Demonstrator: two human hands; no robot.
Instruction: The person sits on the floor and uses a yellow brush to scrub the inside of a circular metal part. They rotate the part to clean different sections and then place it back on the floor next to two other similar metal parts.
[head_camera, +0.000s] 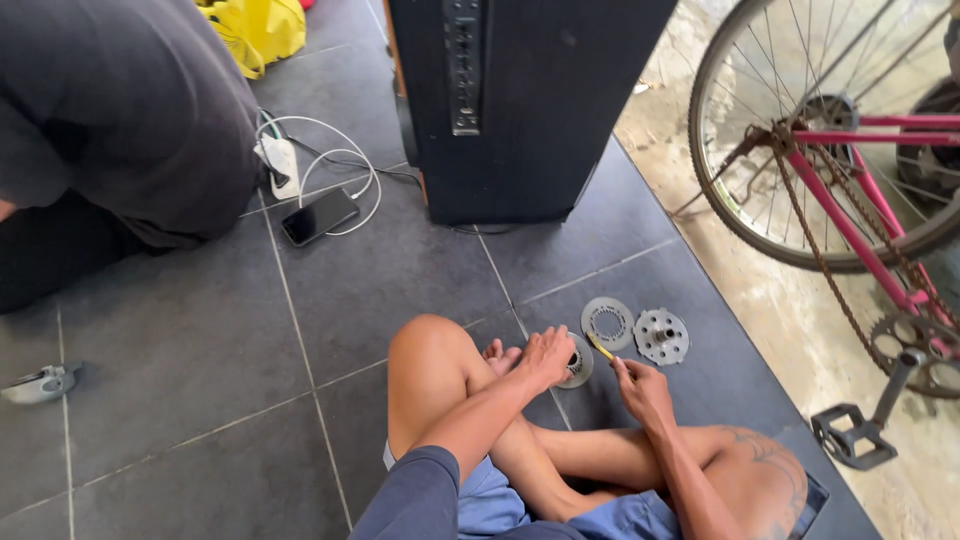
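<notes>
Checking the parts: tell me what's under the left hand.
A round grey metal disc on the dark tiled floor shows beyond the left hand; its middle is covered.

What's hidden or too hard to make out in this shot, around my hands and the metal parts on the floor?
Head view only:
- Round metal part under the left hand: mostly covered by the hand.
- Yellow-handled tool in the right hand: its tip is too small to identify.
- Bicycle: cut off by the right and top edges.
- Person in dark clothes: cut off by the left and top edges.
- Phone: screen dark.
</notes>
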